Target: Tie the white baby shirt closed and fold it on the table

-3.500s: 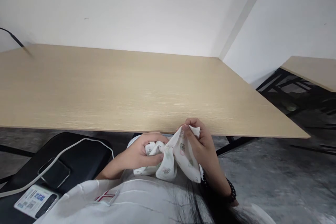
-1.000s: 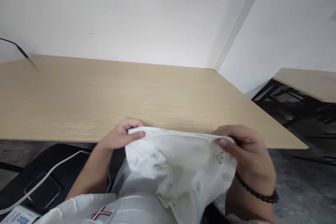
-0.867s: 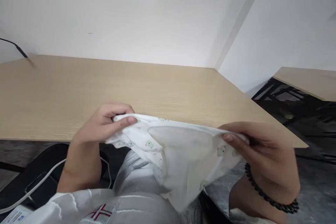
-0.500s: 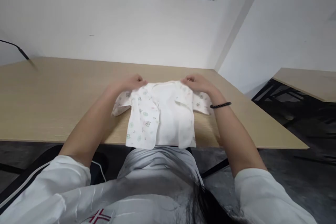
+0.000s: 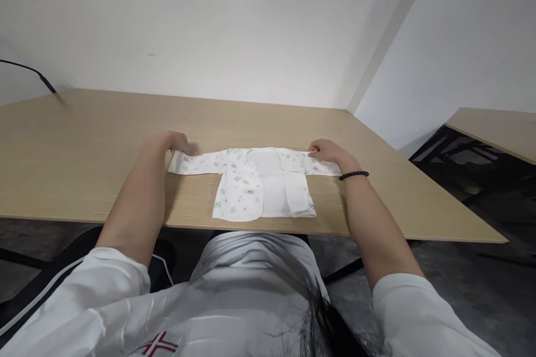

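Note:
A white baby shirt (image 5: 240, 187) with a small green and grey print lies spread on the table, its front parted and both sleeves stretched out sideways. The plain white lining shows in the middle. My left hand (image 5: 181, 141) is at the upper edge of the left sleeve near the cuff, its fingertips blurred, so I cannot tell whether they grip the cloth. On the other side, my right hand (image 5: 329, 152) has its fingers closed in a pinch at the top edge of the right sleeve. The hem rests just inside the table's near edge.
The light wooden table (image 5: 104, 122) reaches back to a white wall (image 5: 209, 39). A thin black cable or stalk (image 5: 44, 79) stands at the back left. Another table (image 5: 498, 128) is at the right, with dark frames beneath it. My lap is against the near edge.
The baby shirt has gone from being held up at the shoulders to lying flat, with its sleeves straightened. My left hand has moved outward to the sleeve, and my right hand slightly outward and nearer.

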The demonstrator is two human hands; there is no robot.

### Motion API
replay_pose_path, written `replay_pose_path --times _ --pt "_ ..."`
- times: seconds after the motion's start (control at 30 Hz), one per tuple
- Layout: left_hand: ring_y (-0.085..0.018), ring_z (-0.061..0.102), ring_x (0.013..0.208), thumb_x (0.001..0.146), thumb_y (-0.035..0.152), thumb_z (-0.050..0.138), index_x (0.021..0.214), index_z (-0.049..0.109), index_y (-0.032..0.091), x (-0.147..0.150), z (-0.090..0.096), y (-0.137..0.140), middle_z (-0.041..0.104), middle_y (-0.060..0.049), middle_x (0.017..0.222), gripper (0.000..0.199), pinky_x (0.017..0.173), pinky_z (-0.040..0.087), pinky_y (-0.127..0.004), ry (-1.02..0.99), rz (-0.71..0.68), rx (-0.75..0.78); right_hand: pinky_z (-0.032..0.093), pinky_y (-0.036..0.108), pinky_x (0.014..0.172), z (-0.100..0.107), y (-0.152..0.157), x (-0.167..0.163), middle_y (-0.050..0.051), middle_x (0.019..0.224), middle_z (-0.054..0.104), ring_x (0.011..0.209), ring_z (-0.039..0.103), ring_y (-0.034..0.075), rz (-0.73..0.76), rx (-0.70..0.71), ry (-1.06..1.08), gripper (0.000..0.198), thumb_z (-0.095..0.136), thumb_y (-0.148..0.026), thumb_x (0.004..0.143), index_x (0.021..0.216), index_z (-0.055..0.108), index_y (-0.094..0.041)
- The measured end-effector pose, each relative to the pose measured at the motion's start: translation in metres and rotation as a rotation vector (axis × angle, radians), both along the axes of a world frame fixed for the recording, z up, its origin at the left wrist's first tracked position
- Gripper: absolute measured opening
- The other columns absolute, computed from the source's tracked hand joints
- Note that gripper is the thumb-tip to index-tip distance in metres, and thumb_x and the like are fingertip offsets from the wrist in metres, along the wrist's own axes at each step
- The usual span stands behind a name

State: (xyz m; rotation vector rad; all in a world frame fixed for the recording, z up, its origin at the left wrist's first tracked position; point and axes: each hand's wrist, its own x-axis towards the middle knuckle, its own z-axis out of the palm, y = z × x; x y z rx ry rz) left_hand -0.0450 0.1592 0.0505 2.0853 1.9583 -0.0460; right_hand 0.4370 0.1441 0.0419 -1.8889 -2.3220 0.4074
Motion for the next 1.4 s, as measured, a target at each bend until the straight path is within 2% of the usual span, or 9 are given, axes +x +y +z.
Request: replay_pose_path --times 0.07,0.17,0.23,0.33,0.5,0.73,0.93,1.07,1.4 --pt "-0.040 0.065 0.078 0.046 0.061 0.081 0.050 0.061 0.016 0.002 0.005 -0.002 0.060 -0.016 0.053 0.049 0.076 0.049 -0.046 0.092 0.114 -0.003 0.041 0.029 0.073 0.000 0.001 -0.012 0.015 0.100 0.069 0.090 0.060 0.022 -0.059 0.081 -0.055 0.013 0.063 -0.022 0.084 0.092 0.067 -0.013" --pt "-0.046 0.064 0.090 0.063 0.059 0.072 0.064 0.066 0.013 0.026 0.013 -0.007 0.067 -0.023 0.070 0.047 0.079 0.048 -0.048 0.149 0.173 0.193 0.040 0.034 0.076 0.003 -0.003 -0.036 0.019 0.102 0.068 0.098 0.059 0.028 -0.084 0.165 -0.103 0.018 0.061 -0.030 0.087 0.090 0.066 -0.014" --pt "-0.043 0.062 0.102 0.078 0.057 0.058 0.085 0.069 0.011 0.055 0.014 -0.013 0.070 -0.025 0.092 0.048 0.084 0.046 -0.046 0.112 0.079 0.310 0.040 0.031 0.071 0.006 -0.010 -0.052 0.014 0.095 0.069 0.088 0.060 0.025 0.002 0.139 -0.087 0.025 0.063 -0.042 0.086 0.085 0.064 -0.017" --pt "-0.028 0.064 0.100 0.091 0.050 0.041 0.106 0.067 0.016 0.108 0.005 -0.025 0.071 -0.015 0.109 0.045 0.083 0.045 -0.033 -0.002 -0.182 0.365 0.034 0.027 0.057 0.011 -0.024 -0.072 0.004 0.078 0.065 0.066 0.055 0.017 0.218 -0.040 -0.044 0.038 0.072 -0.056 0.076 0.075 0.059 -0.020" --pt "-0.022 0.063 0.086 0.093 0.043 0.042 0.087 0.068 0.018 0.161 -0.017 -0.048 0.072 -0.011 0.097 0.037 0.073 0.043 -0.028 -0.091 -0.518 0.310 0.027 0.028 0.052 0.011 -0.034 -0.080 0.000 0.064 0.055 0.056 0.044 0.013 0.237 -0.182 -0.088 0.038 0.081 -0.045 0.067 0.061 0.052 -0.021" --pt "-0.024 0.062 0.082 0.087 0.035 0.048 0.079 0.068 0.017 0.164 -0.026 -0.056 0.070 -0.011 0.088 0.028 0.069 0.040 -0.030 -0.138 -0.582 0.279 0.020 0.028 0.053 0.008 -0.031 -0.073 -0.004 0.052 0.041 0.053 0.036 0.011 0.274 -0.163 0.074 0.027 0.068 -0.014 0.067 0.052 0.047 -0.020" --pt "-0.020 0.064 0.081 0.085 0.032 0.048 0.090 0.069 0.017 0.170 -0.026 -0.055 0.073 -0.009 0.095 0.025 0.070 0.044 -0.028 -0.282 -0.510 0.272 0.031 0.023 0.050 0.010 -0.034 -0.086 0.002 0.068 0.062 0.055 0.045 0.009 0.281 -0.127 0.381 0.014 0.057 -0.017 0.081 0.067 0.055 -0.017" --pt "-0.019 0.063 0.071 0.085 0.033 0.048 0.085 0.066 0.016 0.172 -0.033 -0.052 0.073 -0.008 0.085 0.025 0.063 0.043 -0.028 -0.365 -0.413 0.240 0.041 0.019 0.053 -0.009 -0.030 -0.107 0.008 0.082 0.069 0.061 0.055 0.009 0.213 -0.149 0.578 0.011 0.050 -0.017 0.089 0.079 0.055 -0.015" --pt "-0.017 0.060 0.062 0.076 0.033 0.062 0.074 0.065 0.019 0.172 -0.055 -0.041 0.069 -0.004 0.072 0.015 0.057 0.040 -0.028 -0.529 -0.291 0.183 0.038 0.017 0.045 -0.039 -0.021 -0.115 0.005 0.073 0.070 0.051 0.052 0.006 0.137 -0.204 0.767 0.011 0.062 -0.013 0.085 0.075 0.059 -0.014"
